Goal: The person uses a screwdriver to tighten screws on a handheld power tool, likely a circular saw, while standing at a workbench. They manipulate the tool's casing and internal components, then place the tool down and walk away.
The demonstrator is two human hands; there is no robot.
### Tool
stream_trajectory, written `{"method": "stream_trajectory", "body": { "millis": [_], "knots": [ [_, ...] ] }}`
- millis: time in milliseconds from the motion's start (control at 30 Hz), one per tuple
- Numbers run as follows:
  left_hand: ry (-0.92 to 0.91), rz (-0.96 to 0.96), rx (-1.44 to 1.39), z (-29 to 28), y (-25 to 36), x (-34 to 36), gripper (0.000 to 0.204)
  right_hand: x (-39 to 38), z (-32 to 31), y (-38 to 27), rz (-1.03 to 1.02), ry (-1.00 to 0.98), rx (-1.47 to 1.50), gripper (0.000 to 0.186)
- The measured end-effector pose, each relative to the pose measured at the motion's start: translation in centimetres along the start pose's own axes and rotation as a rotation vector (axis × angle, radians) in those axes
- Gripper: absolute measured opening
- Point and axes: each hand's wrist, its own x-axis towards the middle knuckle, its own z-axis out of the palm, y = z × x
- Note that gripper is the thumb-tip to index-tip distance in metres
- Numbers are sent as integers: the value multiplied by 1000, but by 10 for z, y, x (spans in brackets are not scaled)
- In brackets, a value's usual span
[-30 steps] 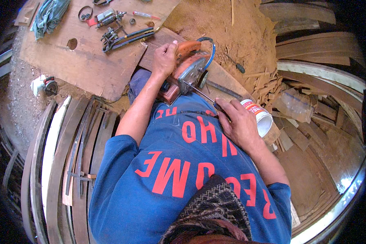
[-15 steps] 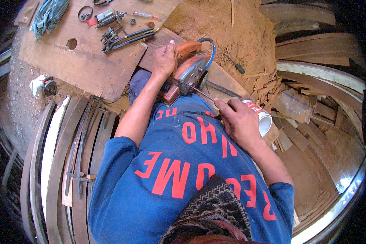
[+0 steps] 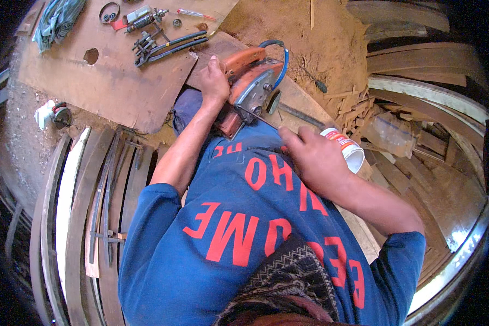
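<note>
An orange handheld power tool [image 3: 261,69] with a grey metal side plate and a blue cable rests against my lap, at the wooden board's edge. My left hand [image 3: 214,84] is closed on the left side of its body, thumb pointing up. My right hand [image 3: 318,160] is closed around a screwdriver [image 3: 263,119]; its handle is hidden in my fist. The thin shaft runs up and left to the lower part of the side plate, where its tip appears to touch a fastener. A white tub [image 3: 350,155] with an orange label lies just beyond my right hand.
A plywood sheet [image 3: 130,92] at the far left bears pliers-like tools [image 3: 171,49], motor parts [image 3: 144,19], a small screwdriver [image 3: 195,14] and a teal cloth [image 3: 57,24]. Another screwdriver [image 3: 316,82] lies in the sawdust. Planks [image 3: 95,217] line the left; offcuts [image 3: 358,117] lie right.
My right elbow has swung outward and the right hand has turned, its knuckles shifting slightly up. The screwdriver tip stays at the side plate. My left hand keeps its hold.
</note>
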Motion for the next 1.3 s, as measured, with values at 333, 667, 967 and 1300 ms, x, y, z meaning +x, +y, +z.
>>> {"method": "stream_trajectory", "body": {
  "millis": [333, 667, 967, 1300],
  "knots": [
    [-37, 19, 64, 12, 10, -7, 63, -6, -7, 16, 10, -132, -87, 44],
    [-77, -37, -2, 10, -2, -14, 62, 14, -6, 19, 797, -355, 1218, 37],
    [-30, 53, 33, 16, 7, -11, 62, -23, 10, 7, 36, -52, -106, 40],
    [-86, 9, 47, 11, 6, -11, 60, -5, 24, 11, 584, -150, 894, 28]
  ]
}}
